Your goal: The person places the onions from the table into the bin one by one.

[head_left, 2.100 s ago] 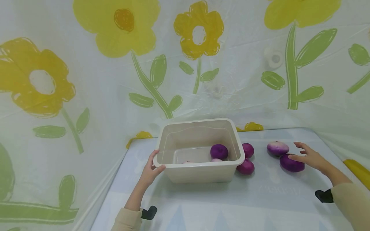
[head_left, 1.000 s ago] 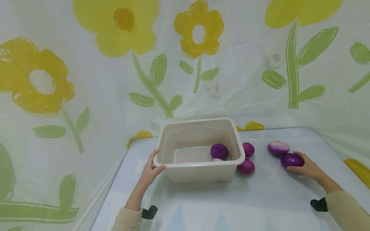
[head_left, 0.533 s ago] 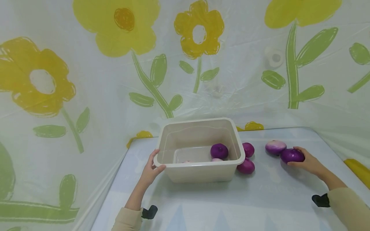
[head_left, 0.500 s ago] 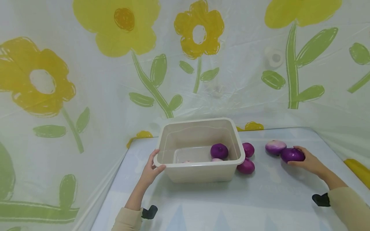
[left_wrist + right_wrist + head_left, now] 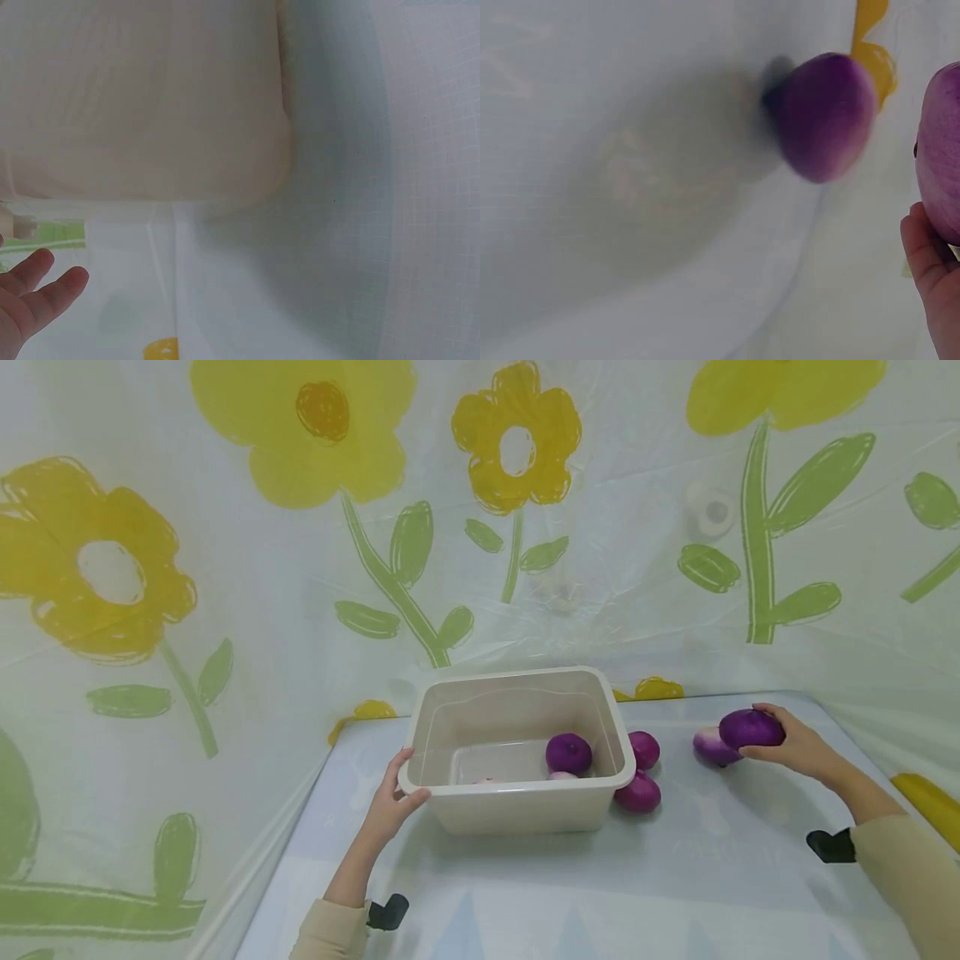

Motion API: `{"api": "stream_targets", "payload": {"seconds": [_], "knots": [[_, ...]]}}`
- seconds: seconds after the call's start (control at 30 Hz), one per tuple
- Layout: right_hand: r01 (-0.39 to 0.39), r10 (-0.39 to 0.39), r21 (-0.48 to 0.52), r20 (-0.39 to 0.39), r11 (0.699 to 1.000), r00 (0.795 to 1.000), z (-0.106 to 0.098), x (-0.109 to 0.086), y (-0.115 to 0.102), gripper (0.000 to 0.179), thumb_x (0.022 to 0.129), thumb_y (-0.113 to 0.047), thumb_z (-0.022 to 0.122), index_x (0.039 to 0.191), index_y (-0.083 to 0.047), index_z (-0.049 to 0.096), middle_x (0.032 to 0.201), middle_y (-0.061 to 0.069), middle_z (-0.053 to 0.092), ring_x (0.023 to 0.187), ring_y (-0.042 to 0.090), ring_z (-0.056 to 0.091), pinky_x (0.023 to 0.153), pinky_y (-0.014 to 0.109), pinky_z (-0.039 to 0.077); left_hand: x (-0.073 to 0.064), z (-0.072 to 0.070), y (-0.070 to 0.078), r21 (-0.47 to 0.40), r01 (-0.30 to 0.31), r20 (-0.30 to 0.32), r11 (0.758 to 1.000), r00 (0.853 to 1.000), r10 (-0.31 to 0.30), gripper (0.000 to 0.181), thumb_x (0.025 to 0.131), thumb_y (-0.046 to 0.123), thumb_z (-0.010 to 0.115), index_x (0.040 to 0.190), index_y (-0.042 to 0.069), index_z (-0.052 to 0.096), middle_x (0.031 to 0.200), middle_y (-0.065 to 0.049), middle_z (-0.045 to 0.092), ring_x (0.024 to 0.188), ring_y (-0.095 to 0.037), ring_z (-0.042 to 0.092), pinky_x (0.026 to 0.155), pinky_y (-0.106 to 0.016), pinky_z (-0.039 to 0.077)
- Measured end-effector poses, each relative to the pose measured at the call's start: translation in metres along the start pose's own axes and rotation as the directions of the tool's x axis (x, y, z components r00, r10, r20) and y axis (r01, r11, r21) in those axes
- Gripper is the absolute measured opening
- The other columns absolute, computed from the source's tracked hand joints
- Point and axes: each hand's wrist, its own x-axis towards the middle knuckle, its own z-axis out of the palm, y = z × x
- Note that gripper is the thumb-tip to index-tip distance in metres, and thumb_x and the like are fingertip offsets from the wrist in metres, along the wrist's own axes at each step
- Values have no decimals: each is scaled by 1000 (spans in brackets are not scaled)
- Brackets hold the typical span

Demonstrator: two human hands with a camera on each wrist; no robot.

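My right hand (image 5: 801, 750) holds a dark purple red onion (image 5: 752, 728) raised off the table, thumb on its near side and fingers behind it; the right wrist view shows this onion (image 5: 941, 154) at its edge. Just beyond and below it lies another red onion (image 5: 714, 747) with a pale upper side. My left hand (image 5: 387, 802) grips the near left corner of a cream plastic bin (image 5: 517, 811), thumb at the front rim. In the left wrist view, two fingers (image 5: 56, 296) reach out clear of the bin wall. Inside the bin sit a purple onion (image 5: 567, 753) and pale ones partly hidden by the front wall.
Two more red onions, one farther back (image 5: 644, 749) and one nearer (image 5: 637, 793), lie against the bin's right side. A pale cloth covers the table (image 5: 600, 893). Behind it hangs a flower-printed sheet (image 5: 622, 568).
My right hand came in over the dark onion, closed around it and lifted it up and slightly back. The pale-topped onion shifted a little beside it. My left hand and the bin stayed put.
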Motion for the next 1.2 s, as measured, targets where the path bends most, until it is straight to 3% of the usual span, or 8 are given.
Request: {"api": "stream_targets", "payload": {"seconds": [0.3, 0.63, 0.9, 0.97, 1.2], "knots": [[69, -68, -34, 11, 997, 998, -19, 25, -55, 86, 84, -34, 64, 140, 5, 12, 133, 38, 24, 112, 56, 33, 88, 68, 35, -1, 1, -1, 3, -2, -3, 1000, 1000, 2, 70, 85, 18, 62, 142, 14, 23, 152, -16, 15, 135, -38, 22, 101, -57, 32], [204, -204, -3, -6, 979, 979, -25, 61, -143, 82, 81, -28, 68, 141, -3, 18, 137, 28, 30, 117, 46, 38, 94, 63, 35, -1, 0, 2, -16, -21, 4, 1000, 1000, 21, 69, 85, 17, 61, 142, 12, 23, 151, -17, 15, 134, -40, 23, 101, -58, 32], [305, -307, 63, 33, 950, 951, -5, 84, -201, 77, 81, -25, 68, 141, -9, 23, 139, 22, 34, 118, 41, 42, 96, 57, 38, 1, -2, 2, -14, -3, 2, 1000, 1000, 3, 69, 85, 16, 61, 143, 14, 23, 152, -15, 14, 135, -38, 22, 102, -57, 32], [316, -321, 84, 54, 945, 946, 3, 88, -212, 77, 81, -25, 68, 142, -10, 22, 140, 22, 33, 118, 40, 42, 95, 56, 40, -1, -2, 7, -28, 5, 10, 1000, 1000, -5, 70, 85, 13, 61, 143, 11, 22, 152, -17, 13, 135, -38, 21, 102, -57, 30], [331, -346, 131, 113, 934, 931, 36, 101, -241, 79, 79, -28, 68, 142, -14, 24, 140, 19, 34, 117, 38, 46, 94, 51, 43, 0, -1, 4, -29, -1, 11, 1000, 1000, 1, 72, 84, 13, 62, 144, 11, 21, 152, -17, 11, 136, -38, 20, 103, -58, 29]]}}
